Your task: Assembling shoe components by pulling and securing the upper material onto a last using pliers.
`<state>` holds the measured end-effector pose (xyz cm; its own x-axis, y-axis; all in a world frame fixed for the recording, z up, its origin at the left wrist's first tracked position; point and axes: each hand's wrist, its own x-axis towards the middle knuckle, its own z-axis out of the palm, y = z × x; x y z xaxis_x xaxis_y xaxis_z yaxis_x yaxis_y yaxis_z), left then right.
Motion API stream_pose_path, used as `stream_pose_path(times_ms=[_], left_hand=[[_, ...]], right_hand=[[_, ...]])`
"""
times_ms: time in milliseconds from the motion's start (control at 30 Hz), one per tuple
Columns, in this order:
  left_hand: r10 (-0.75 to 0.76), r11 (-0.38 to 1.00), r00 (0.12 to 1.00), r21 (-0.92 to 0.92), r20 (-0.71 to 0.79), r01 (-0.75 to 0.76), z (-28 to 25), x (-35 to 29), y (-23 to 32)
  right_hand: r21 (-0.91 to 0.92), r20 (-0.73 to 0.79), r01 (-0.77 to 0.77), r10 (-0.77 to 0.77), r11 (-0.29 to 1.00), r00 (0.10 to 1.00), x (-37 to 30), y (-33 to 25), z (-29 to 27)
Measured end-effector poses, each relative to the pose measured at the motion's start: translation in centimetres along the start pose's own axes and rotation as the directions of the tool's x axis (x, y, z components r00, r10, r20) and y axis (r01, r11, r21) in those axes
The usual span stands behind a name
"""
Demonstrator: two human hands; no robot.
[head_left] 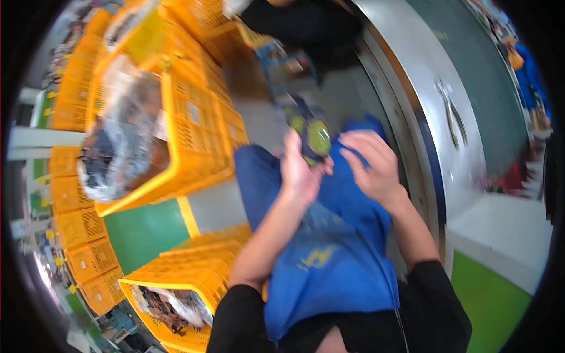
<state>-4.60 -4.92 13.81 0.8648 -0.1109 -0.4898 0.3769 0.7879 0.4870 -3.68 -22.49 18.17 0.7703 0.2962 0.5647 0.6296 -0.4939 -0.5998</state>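
My left hand (302, 170) is closed around an olive-green and black object (318, 139) with shiny rounded faces and a dark strap-like part sticking up; its kind cannot be made out. It is held above my lap, over the blue apron (335, 259). Just to the right, my right hand (375, 166) hovers with curved fingers and the thumb apart, nothing visible in it. A small gap separates it from the olive-green object.
Pliers (452, 115) lie on the metal edge (421, 65) of the green-topped conveyor at right. Yellow crates (197, 126) stand at left, one with plastic-bagged dark pieces (126, 138). Another crate (170, 265) sits lower left. A person in black (303, 26) is ahead, near a blue stool (276, 67).
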Motion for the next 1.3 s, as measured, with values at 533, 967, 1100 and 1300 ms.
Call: stream_pose_path(times_ms=[533,967,1100,1300], left_hand=[[0.002,0.995,0.995,0.101,0.097,-0.012,1.0,-3.3,-1.6],[-0.306,0.951,0.946,0.081,0.104,0.298,2.3,-4.4,-0.6],[-0.333,0.937,0.931,0.166,0.148,0.308,2.8,-4.0,-0.1],[-0.328,0.939,0.939,0.142,0.103,0.312,0.2,-3.5,-1.6]], right_hand=[[0.132,-0.12,-0.059,0.075,0.989,0.99,-3.6,-0.5,-0.3],[0.405,0.474,-0.811,0.662,0.422,0.581,1.7,9.1,0.9],[0.532,0.644,-0.813,0.511,0.235,0.569,1.9,10.4,2.0],[0.67,0.47,-0.661,0.496,0.338,0.73,1.1,9.1,1.4]])
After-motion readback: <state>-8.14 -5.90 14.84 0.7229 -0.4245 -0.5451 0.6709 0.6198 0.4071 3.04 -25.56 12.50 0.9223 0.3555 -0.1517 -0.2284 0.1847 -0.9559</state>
